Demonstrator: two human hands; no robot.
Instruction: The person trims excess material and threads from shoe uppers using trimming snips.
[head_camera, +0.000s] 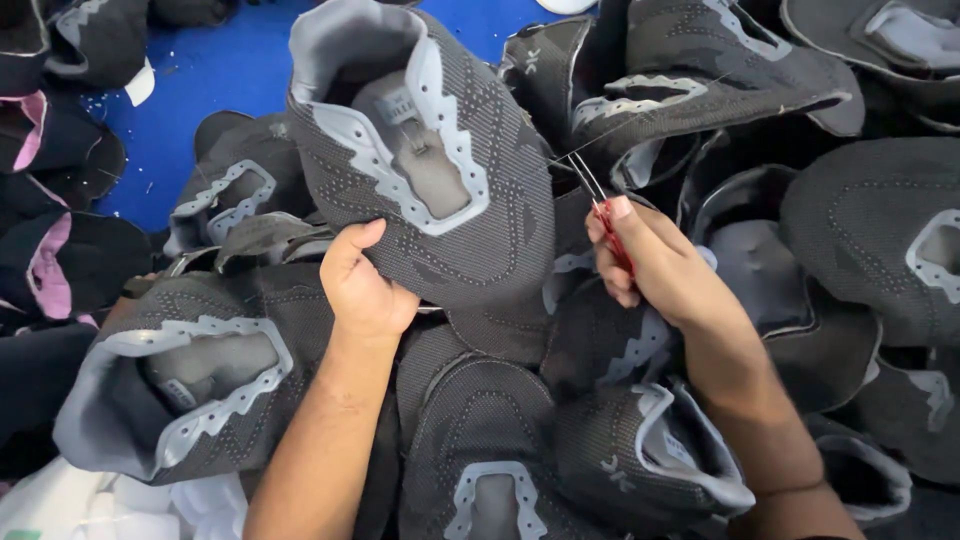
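I note my left hand (362, 290) gripping the lower edge of a dark knit shoe upper (430, 170) held up at centre, over a heap of like uppers (500, 440) on the blue tabletop (230, 70) — right hand (655, 265) clenched on red-handled snips (603, 207), blades at a loose thread.

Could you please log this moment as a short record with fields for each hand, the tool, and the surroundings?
Left hand: left hand pinches the lower edge of a dark knit shoe upper, held up with its grey-trimmed opening facing the camera
Right hand: right hand closed around red-handled thread snips
Tool: blades point up-left, beside the upper's right edge
Surroundings: pile of similar uppers; blue surface at top left; pink-lined pieces at left
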